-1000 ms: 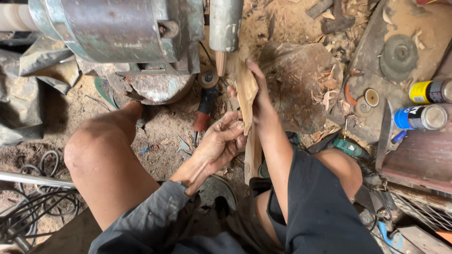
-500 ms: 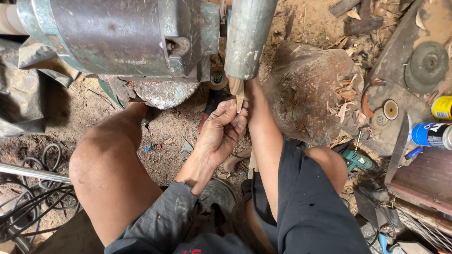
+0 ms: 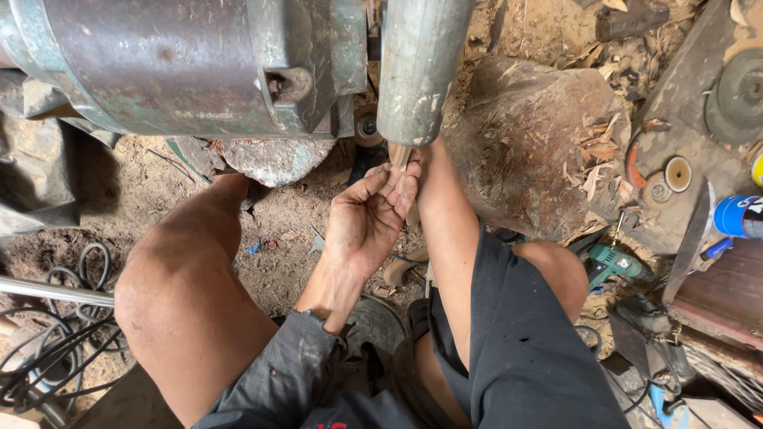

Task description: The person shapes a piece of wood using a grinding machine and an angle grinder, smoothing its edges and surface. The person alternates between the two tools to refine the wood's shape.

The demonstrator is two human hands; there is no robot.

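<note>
Your left hand is palm up, fingers curled around the tip of a small wooden piece, pinching it right under the end of the grey metal cylinder of the big motor-driven machine. Only the pale tapered end of the wood shows between your fingertips and the cylinder; the rest is hidden behind your hand and forearm. Your right hand is not visible: the right forearm runs up past the left fingers and ends behind them, so I cannot tell whether it's gripping or loose. Progress, as a judgement: the piece is at the tool, already tapered at the tip, so shaping looks under way, not finished; how much stock is left I can't tell. You're sitting on the dirt floor, knees either side. A tree-stump block with shavings on it sits just right of the cylinder. A green power drill lies near your right knee, a blue spray can at the right edge, black cables at lower left.
</note>
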